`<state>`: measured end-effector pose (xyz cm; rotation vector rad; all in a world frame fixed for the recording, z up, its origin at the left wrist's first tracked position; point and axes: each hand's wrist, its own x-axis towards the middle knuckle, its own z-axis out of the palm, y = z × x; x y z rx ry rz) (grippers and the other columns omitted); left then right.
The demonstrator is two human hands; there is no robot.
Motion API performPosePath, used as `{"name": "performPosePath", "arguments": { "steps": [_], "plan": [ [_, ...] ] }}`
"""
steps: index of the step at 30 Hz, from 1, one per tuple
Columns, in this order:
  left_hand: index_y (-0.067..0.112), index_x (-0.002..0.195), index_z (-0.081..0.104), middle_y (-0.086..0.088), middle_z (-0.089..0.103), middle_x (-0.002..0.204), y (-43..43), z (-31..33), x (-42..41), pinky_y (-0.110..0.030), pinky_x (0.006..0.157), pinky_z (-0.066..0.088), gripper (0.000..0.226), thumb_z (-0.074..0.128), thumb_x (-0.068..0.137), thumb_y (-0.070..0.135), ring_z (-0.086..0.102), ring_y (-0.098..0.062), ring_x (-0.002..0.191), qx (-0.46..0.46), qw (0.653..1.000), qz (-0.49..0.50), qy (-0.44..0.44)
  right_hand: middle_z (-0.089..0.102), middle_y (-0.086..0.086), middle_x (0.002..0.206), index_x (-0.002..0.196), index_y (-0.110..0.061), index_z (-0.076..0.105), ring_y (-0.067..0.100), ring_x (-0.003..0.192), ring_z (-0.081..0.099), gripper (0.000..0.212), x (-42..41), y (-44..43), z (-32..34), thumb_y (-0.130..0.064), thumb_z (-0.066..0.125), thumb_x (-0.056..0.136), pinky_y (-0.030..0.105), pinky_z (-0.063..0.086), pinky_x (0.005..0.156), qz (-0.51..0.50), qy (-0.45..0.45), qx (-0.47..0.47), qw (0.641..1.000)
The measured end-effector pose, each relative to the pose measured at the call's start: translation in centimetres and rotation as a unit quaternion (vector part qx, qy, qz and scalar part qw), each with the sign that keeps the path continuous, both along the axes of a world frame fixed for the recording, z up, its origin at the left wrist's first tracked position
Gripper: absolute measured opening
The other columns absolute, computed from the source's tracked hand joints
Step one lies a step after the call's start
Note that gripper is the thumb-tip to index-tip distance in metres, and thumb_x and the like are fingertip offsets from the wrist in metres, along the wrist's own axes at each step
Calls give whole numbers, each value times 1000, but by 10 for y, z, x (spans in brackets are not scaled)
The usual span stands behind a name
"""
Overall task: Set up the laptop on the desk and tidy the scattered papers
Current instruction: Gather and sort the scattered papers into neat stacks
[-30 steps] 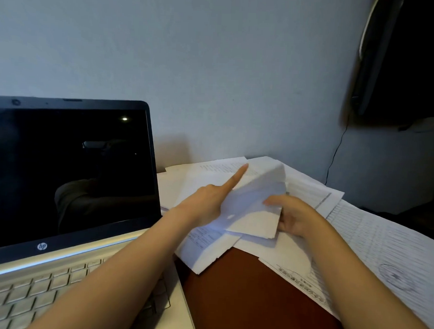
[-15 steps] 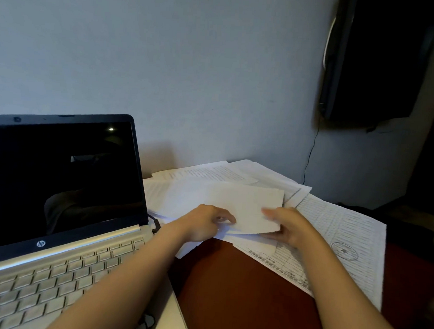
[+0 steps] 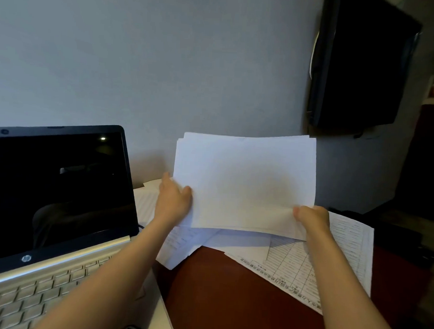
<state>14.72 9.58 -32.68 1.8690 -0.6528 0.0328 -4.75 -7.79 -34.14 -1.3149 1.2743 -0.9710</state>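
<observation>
- My left hand (image 3: 173,202) gripped the left edge of the stack of papers (image 3: 245,183): thumb pressed on the front face, fingers hidden behind the sheets.
- My right hand (image 3: 311,219) pinched the stack's lower right corner, thumb on the front, remaining fingers curled behind.
- The stack consisted of thin, matte white rectangular sheets. It was held clear of the tabletop (image 3: 230,289), close to upright, blank face toward me.
- Its long axis ran left to right, and the sheet edges stood slightly stepped at the upper left corner.
- Loose sheets (image 3: 331,263) lay flat beneath the stack, overlapping at differing angles. The large one on the right carried printed grid tables, its near corner overhanging the tabletop's right edge.
- The tabletop showed a smooth reddish-brown surface.
- The laptop (image 3: 55,194) stood open at the left, just beside the loose sheets. It had a silver keyboard deck with pale keys and a glossy black screen, unlit, facing me.
- A dark flat rectangular object (image 3: 359,63) hung on the plain grey wall (image 3: 141,61) at the upper right; I could not identify it.
</observation>
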Motion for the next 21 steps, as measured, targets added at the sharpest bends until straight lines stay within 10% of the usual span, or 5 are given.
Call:
{"name": "performPosePath", "arguments": {
  "steps": [8,15,21],
  "plan": [
    [11,106,51,4,58,88,10,22,-2,-13,59,44,14,53,93,12,55,-7,75,-173,981,-54,67,57,3,107,114,-11,56,24,102,55,25,-4,14,8,-9,59,90,30,43,88,12,-213,-88,973],
    [13,119,51,2,59,115,14,31,-3,-26,79,44,30,51,95,32,58,-16,103,-176,977,-103,54,51,7,133,127,-12,46,25,120,49,37,1,18,7,-28,53,95,40,41,103,60,-193,-185,962],
    [14,111,48,5,55,95,15,33,1,-18,61,40,20,53,94,23,55,-11,84,-181,976,-95,74,55,3,101,106,-14,51,18,92,50,12,1,14,4,-18,51,94,28,43,75,36,-170,-204,963]
  ]
}}
